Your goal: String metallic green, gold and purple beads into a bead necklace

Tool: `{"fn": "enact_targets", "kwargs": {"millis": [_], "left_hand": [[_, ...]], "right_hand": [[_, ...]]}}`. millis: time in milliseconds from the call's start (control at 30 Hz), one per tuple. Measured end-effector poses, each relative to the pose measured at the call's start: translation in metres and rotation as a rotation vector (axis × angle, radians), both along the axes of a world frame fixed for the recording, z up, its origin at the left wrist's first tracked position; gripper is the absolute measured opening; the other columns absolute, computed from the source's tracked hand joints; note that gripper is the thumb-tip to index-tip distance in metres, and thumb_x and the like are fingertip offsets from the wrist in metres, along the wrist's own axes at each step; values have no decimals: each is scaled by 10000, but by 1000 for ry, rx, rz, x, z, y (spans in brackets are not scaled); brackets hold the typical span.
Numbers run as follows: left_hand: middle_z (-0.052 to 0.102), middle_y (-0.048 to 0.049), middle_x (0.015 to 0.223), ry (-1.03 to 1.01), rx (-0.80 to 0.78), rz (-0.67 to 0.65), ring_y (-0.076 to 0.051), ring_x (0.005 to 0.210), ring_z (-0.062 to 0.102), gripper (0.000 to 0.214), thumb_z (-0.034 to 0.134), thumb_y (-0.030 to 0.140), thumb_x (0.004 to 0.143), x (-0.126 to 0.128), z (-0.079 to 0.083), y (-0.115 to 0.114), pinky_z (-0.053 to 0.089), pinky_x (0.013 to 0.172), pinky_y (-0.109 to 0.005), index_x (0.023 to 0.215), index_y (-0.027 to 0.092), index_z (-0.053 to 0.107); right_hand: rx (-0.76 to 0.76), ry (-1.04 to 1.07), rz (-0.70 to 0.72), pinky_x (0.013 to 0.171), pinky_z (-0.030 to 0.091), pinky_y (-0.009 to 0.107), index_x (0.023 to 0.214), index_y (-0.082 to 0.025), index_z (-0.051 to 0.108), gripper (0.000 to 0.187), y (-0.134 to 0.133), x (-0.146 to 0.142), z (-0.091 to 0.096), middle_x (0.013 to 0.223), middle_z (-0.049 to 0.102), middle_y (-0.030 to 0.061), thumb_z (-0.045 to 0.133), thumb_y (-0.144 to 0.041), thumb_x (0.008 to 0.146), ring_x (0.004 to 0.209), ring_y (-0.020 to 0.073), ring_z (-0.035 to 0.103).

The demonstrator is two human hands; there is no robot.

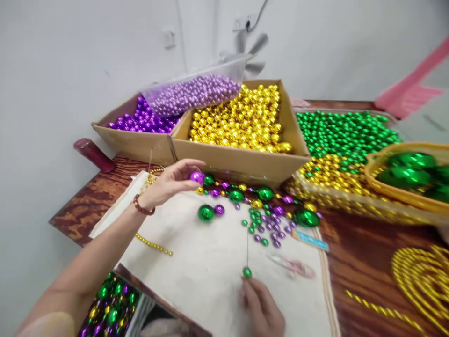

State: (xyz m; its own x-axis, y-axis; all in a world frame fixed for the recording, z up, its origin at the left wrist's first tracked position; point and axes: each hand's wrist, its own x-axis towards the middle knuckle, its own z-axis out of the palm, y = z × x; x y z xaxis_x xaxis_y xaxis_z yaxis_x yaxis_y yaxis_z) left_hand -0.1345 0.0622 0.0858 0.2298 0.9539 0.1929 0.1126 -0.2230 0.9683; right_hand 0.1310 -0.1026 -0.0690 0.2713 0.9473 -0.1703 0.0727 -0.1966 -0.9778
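Note:
My left hand (pixel 171 180) reaches over the far left of the white cloth (pixel 199 262). A shiny purple bead (pixel 197 177) is between its thumb and fingers, close to a green bead (pixel 208 179). Low in the view, my right hand (pixel 263 304) pinches the lower end of a thin, upright needle or wire (pixel 247 248). One small green bead (pixel 247 272) sits on it just above my fingertips. Loose small purple and green beads (pixel 270 222) lie beyond that hand. A large green bead (pixel 206 213) rests beside a purple one.
Cardboard boxes of purple beads (pixel 140 119) and gold beads (pixel 238 121) stand behind the cloth. To the right are a tray of green and gold beads (pixel 343 135), an orange-rimmed basket (pixel 372 164) and coiled gold bead strands (pixel 421 271). A blurred clear-and-pink tool (pixel 294 267) lies on the cloth.

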Motion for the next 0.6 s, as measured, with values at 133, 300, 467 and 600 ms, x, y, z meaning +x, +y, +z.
{"fn": "enact_targets", "kwargs": {"millis": [133, 300, 467, 600], "left_hand": [[634, -63, 985, 258, 138, -160, -154, 871, 604, 300, 765, 330, 830, 63, -40, -50, 524, 788, -289, 1057, 171, 648], [598, -80, 1076, 327, 297, -273, -198, 1010, 594, 328, 677, 349, 903, 104, -68, -79, 522, 856, -341, 1212, 242, 655], [636, -67, 1063, 320, 332, -148, -193, 952, 612, 600, 762, 353, 831, 117, -84, -93, 515, 870, -355, 1367, 246, 515], [652, -63, 1044, 142, 245, -14, -161, 902, 640, 442, 795, 290, 803, 125, -98, -103, 525, 794, -281, 1180, 205, 579]], "right_hand": [[137, 126, -25, 570, 476, 248, 745, -182, 673, 219, 17, -3, 28, 606, 608, -6, 671, -364, 867, 574, 138, 558], [225, 296, -117, 525, 462, 233, 869, -173, 685, 130, 34, -5, 45, 652, 638, -11, 641, -295, 874, 561, 120, 559], [204, 370, -133, 498, 473, 216, 847, -173, 681, 131, 29, -12, 41, 736, 647, -4, 650, -299, 863, 585, 109, 555], [187, 404, -133, 481, 470, 212, 833, -174, 673, 132, 26, -17, 36, 680, 621, -26, 645, -299, 863, 532, 96, 531]]}}
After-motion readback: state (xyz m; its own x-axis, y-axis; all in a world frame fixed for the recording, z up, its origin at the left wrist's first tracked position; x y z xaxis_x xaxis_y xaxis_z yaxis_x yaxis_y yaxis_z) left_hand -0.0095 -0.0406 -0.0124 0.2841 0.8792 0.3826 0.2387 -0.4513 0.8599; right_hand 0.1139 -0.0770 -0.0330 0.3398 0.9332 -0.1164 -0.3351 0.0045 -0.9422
